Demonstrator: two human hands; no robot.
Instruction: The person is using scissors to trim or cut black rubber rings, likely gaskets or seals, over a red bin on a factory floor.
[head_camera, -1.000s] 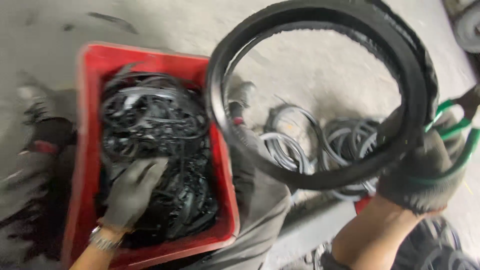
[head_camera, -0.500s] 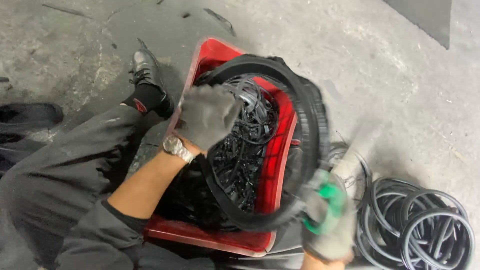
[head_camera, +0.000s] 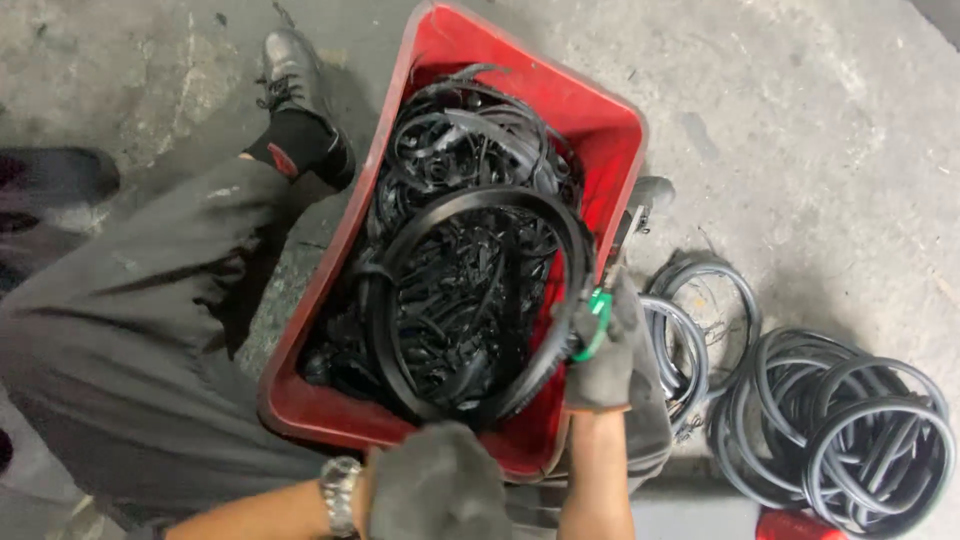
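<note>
The floor (head_camera: 800, 110) is grey concrete, with dark spots and scuffs on it; a red plastic crate (head_camera: 610, 130) sits right on the floor, and it is full of black rubber strips; just beside the crate, on its right, a few grey-black rubber rings (head_camera: 700, 320) lie flat; a bigger pile of rubber rings (head_camera: 850, 430) lies near them; a black shoe (head_camera: 290, 70) rests on the floor at the crate's left side.
</note>
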